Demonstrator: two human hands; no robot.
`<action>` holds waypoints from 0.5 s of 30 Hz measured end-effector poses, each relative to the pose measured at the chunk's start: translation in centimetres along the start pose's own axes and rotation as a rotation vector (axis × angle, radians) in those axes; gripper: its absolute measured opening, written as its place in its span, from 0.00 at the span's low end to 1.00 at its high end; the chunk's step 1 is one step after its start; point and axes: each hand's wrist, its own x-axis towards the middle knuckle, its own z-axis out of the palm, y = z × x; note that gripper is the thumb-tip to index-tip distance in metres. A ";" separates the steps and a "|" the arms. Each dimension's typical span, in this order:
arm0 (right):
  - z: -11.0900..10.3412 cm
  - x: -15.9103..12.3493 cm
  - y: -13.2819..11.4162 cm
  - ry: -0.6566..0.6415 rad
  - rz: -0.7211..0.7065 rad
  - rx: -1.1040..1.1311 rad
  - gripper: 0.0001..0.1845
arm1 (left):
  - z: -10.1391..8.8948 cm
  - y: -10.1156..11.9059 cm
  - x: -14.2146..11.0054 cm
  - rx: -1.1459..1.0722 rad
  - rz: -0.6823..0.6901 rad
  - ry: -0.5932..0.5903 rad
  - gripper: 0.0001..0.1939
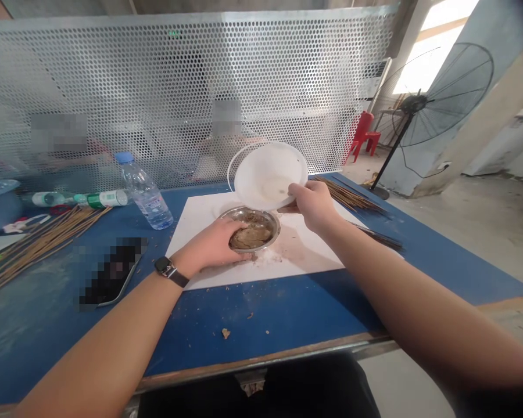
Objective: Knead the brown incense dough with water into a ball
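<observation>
My right hand [316,204] grips the near right edge of a small white plastic bucket [259,165]. The bucket is tipped toward me, its thin handle looping out to the left, and a little pale residue shows inside. Just below it, a shiny metal bowl [278,231] stands on a white board [314,249]. A cracked brown clay-like lump [253,235] lies in the bowl. Around the bowl's left side my left hand [213,241] is curled, fingers over the rim near the lump and thumb low at the front. Pale powder is scattered on the board before the bowl.
Left of the board are a water bottle [147,194], a phone [115,273] and a bundle of thin brown sticks [56,238]. More sticks [353,197] lie at the back right. A perforated metal screen [165,87] edges the blue table [253,313]; people sit behind it.
</observation>
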 end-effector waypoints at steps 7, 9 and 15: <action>-0.1 0.0 0.2 -0.017 -0.022 -0.009 0.04 | 0.0 -0.1 0.1 -0.010 0.002 -0.003 0.39; -0.1 0.0 0.2 -0.015 -0.021 -0.003 0.04 | 0.0 -0.1 0.1 -0.017 0.017 0.005 0.38; -0.1 0.0 0.1 -0.003 0.001 0.000 0.03 | 0.3 -0.4 0.1 -0.008 0.027 0.012 0.37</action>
